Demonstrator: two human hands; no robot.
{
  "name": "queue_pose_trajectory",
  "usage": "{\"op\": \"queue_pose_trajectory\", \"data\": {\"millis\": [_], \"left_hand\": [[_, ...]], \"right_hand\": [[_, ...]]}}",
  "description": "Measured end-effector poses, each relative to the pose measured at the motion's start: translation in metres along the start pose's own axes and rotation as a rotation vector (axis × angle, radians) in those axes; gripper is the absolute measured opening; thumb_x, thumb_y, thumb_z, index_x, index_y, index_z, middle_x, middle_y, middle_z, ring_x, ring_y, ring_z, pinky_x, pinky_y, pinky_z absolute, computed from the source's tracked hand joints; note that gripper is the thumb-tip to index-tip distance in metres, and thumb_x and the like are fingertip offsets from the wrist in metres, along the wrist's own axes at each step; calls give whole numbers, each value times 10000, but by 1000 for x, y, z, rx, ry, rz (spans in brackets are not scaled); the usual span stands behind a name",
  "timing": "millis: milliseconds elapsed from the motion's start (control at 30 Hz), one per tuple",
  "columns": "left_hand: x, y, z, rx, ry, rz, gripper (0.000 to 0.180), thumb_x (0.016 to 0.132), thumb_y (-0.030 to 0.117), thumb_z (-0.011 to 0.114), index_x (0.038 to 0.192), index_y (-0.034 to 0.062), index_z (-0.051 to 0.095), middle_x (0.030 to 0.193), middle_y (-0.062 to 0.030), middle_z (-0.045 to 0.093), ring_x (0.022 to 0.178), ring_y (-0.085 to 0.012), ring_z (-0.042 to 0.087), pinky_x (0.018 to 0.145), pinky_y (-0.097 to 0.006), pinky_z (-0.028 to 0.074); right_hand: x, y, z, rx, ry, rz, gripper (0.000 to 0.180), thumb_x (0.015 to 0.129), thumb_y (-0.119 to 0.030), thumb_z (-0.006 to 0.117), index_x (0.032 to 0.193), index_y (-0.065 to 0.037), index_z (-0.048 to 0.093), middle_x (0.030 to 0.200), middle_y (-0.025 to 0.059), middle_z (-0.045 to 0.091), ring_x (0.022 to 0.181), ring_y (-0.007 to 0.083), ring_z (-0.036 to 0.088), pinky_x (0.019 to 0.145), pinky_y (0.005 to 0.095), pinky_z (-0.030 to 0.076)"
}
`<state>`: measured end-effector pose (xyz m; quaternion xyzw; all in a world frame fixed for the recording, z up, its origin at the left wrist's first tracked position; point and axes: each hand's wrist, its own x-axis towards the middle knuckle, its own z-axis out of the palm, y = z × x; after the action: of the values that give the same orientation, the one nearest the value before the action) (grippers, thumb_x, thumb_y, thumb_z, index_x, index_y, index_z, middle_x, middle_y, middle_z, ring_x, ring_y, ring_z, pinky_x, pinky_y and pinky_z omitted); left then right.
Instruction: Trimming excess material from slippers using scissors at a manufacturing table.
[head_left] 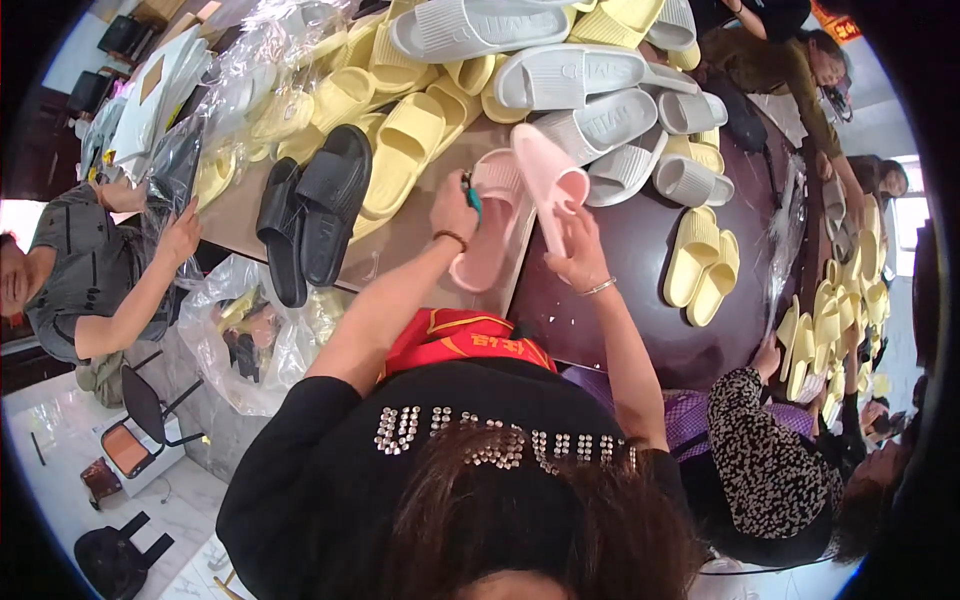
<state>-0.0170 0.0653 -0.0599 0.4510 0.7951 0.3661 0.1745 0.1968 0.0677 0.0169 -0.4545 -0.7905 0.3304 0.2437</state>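
My right hand (578,248) grips a pink slide slipper (548,165), which is raised on edge with its toe pointing away from me. Beside it, a second pink slide slipper (484,250) lies sole down on the brown tabletop. Closed around a small teal-handled tool (473,197), my left hand (455,212) is at the left edge of that lying slipper. Most of the tool is hidden by the fingers, so its exact kind cannot be made out. A pair of black slides (335,205) sits left of my left hand.
Yellow slides (405,150) and grey slides (570,75) are heaped at the far side. A yellow pair (703,262) rests on the dark table (620,310) to the right. Clear plastic bags (235,340) hang at the left. Other people work on both sides.
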Motion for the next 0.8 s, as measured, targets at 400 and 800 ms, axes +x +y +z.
{"op": "queue_pose_trajectory", "data": {"millis": [400,800], "left_hand": [[-5,-41,-48,46,130,59,327,740,82,511,1061,80,452,883,-168,567,795,-350,540,684,-423,422],[4,9,-59,-194,117,35,404,713,-13,517,1097,70,421,781,-123,560,712,-265,558,635,-355,430]], "right_hand": [[-43,29,81,1353,288,543,565,601,-85,474,1161,-29,429,1074,135,505,924,281,514,852,358,412],[-58,50,92,2759,-368,445,387,786,-157,442,1140,-1,423,1034,128,509,656,169,488,594,273,436]]}}
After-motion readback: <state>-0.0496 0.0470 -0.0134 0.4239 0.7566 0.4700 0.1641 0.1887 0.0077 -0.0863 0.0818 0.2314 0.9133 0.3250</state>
